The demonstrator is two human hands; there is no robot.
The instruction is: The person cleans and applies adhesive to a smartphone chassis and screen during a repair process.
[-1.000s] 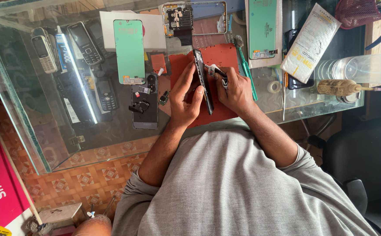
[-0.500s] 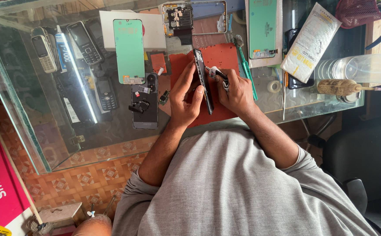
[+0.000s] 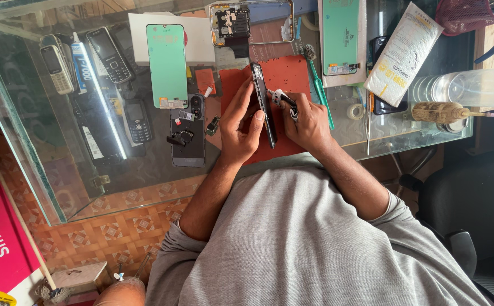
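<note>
Phone on edge, tube at the frame.

The left hand [image 3: 241,127] has its fingers clamped around a slim black smartphone body [image 3: 263,102], held up on its long edge over the red rubber work mat [image 3: 292,71] on the glass counter [image 3: 145,164]. The right hand [image 3: 309,122] has its fingers closed on a small black-and-white tube [image 3: 283,102], nozzle right against the phone's side. A green-backed replacement screen [image 3: 167,65] lies well to the left, and a green-handled brush [image 3: 317,85] sits just beside the right hand. Risk, as I judge it: the phone balances on a thin edge, so a slip of the left grip could tip it flat, and a hard squeeze could smear whatever is in the tube past the frame.
</note>
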